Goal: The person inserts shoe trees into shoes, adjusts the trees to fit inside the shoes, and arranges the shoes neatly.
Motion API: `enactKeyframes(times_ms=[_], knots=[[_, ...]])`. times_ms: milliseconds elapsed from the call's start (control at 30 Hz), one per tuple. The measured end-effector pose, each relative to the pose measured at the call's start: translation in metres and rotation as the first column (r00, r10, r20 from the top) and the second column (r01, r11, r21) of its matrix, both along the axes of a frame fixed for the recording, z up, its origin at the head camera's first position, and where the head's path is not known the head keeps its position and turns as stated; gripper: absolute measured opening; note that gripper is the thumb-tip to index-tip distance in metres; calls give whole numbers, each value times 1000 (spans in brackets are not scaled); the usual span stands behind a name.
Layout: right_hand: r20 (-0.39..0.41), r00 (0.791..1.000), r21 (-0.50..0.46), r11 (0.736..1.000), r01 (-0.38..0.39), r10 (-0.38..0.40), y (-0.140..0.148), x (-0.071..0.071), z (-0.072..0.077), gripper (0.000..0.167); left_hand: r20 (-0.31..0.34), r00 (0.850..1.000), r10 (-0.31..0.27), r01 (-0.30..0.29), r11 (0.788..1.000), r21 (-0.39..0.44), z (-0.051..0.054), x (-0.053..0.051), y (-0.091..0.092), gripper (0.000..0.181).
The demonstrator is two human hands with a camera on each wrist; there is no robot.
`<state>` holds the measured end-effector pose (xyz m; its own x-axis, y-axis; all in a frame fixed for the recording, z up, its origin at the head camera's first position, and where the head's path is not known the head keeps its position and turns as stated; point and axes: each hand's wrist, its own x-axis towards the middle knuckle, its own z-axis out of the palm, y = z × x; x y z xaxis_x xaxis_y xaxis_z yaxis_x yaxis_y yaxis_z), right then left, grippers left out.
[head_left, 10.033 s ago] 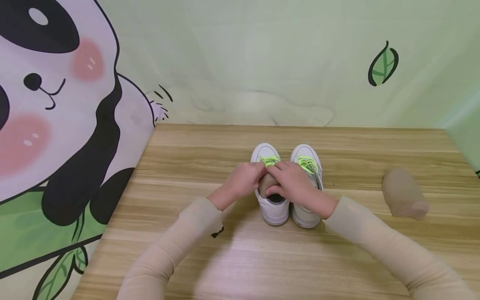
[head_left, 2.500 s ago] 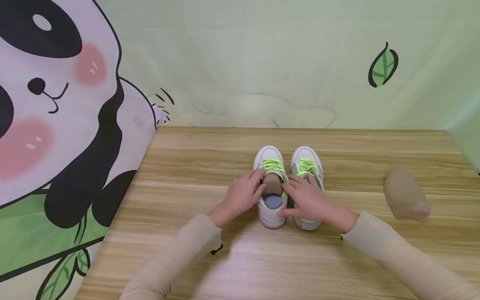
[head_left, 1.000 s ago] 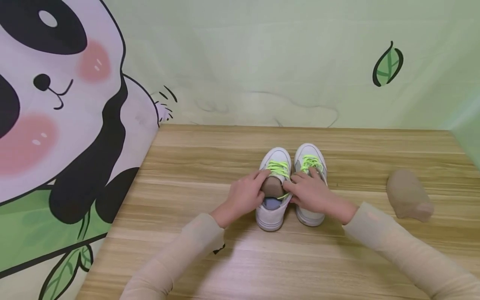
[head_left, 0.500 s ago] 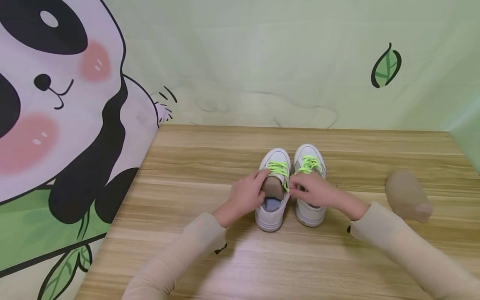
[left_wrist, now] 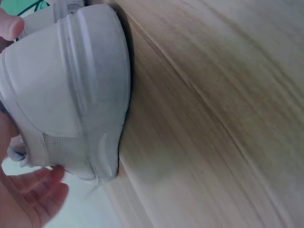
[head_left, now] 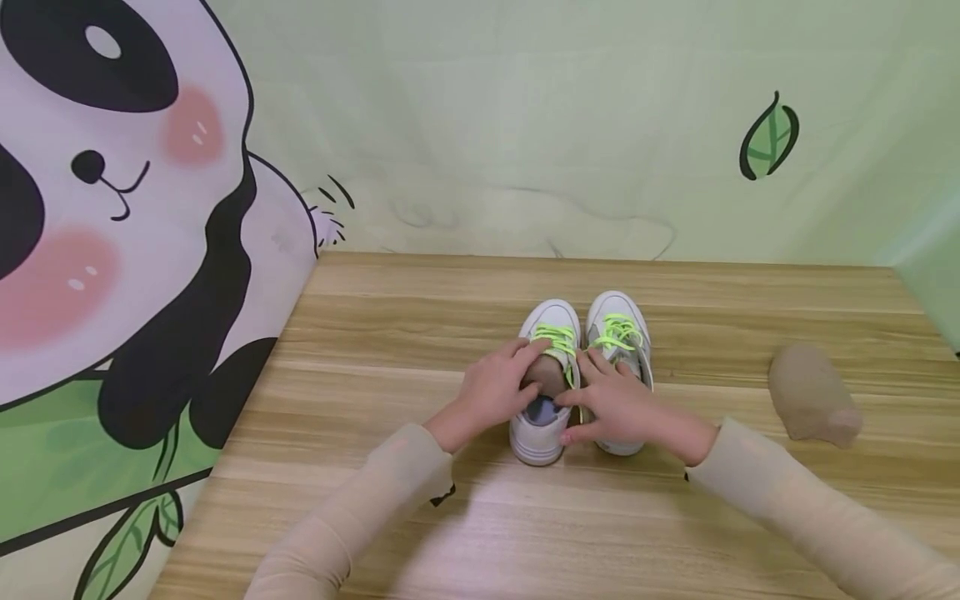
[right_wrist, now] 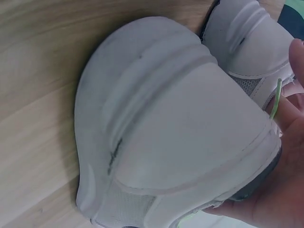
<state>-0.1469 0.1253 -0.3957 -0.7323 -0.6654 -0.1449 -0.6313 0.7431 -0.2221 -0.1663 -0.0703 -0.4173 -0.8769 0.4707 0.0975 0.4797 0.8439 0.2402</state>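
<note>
Two white sneakers with neon-green laces stand side by side: the left sneaker [head_left: 537,442] and the right sneaker [head_left: 613,304]. A brown rounded insert [head_left: 546,377] sits inside the left sneaker, below its tongue. My left hand [head_left: 487,387] grips that sneaker's outer collar, thumb at the opening; in the left wrist view its fingers [left_wrist: 50,190] touch the shoe's side. Over the right sneaker, my right hand [head_left: 618,408] has its fingers spread towards the left one. In the right wrist view, the right sneaker's heel [right_wrist: 190,128] fills the middle and a green lace [right_wrist: 275,99] passes near the fingers.
A second beige-brown rounded insert [head_left: 813,396] lies to the right on the wood-grain surface [head_left: 420,533]. Behind rises a pale green backdrop [head_left: 540,108], with a cartoon panda [head_left: 150,192] printed at the left.
Ten seconds ago both hands held the insert at the left sneaker's opening; now it lies within. My right hand, fingers bunched by the lace half a second ago, has spread. The left stays at the collar.
</note>
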Motion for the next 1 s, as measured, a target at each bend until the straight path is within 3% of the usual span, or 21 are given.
enactKeyframes(times_ms=[133, 233, 400, 600, 733, 1000], knots=[[-34, 999, 13, 1000, -3, 3, -2, 1, -1, 46, -83, 994, -78, 78, 997, 4, -2, 1, -2, 49], [-87, 996, 32, 999, -12, 15, -3, 3, -2, 40, -109, 988, -111, 112, 994, 8, -2, 1, -2, 46], [-166, 986, 92, 996, -2, 17, -4, 4, -6, 37, -98, 988, -118, 119, 993, 4, -2, 0, -2, 46], [-166, 986, 122, 992, 32, -12, -7, 5, -3, 39, -83, 990, -115, 114, 993, -17, 0, 0, -2, 46], [-192, 981, 137, 990, 24, 3, -8, 5, -1, 37, -121, 984, -132, 127, 991, -50, -1, 0, -2, 46], [-314, 948, 130, 991, -10, 50, -5, 4, -4, 32, -203, 965, -169, 140, 979, -146, -2, -2, -2, 43]])
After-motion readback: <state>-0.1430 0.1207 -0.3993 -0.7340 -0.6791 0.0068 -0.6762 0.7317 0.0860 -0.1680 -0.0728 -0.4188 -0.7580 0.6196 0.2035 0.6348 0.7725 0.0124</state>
